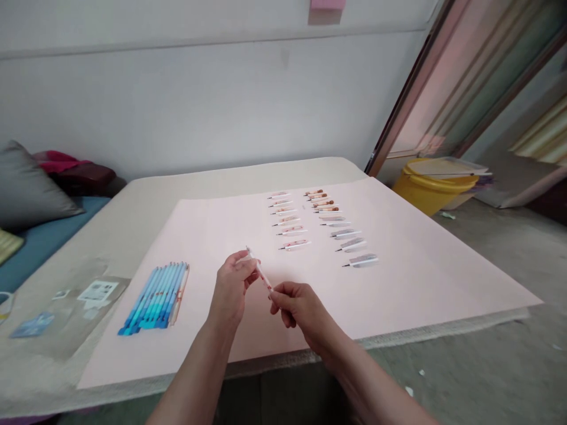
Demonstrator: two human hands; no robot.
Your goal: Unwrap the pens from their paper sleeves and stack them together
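A slim white pen with red markings (263,275) slants between my two hands above the pink sheet (212,236). The fingers of my left hand (234,282) pinch it near its tip, which points up and away. My right hand (297,304) grips the lower end between thumb and fingers. Beyond my hands lie two columns of small pen parts with dark points: white and red ones (295,244) on the left, brown (325,203) and grey ones (361,258) on the right. To the left, several blue pens (155,295) lie side by side, with a pinkish pen (181,292) along their right edge.
Clear plastic packaging (75,313) with a white label lies left of the sheet. A grey cushion (31,189) rests farther left. On the floor at the right stands a yellow bin (432,189). A white wall (221,106) rises behind the table.
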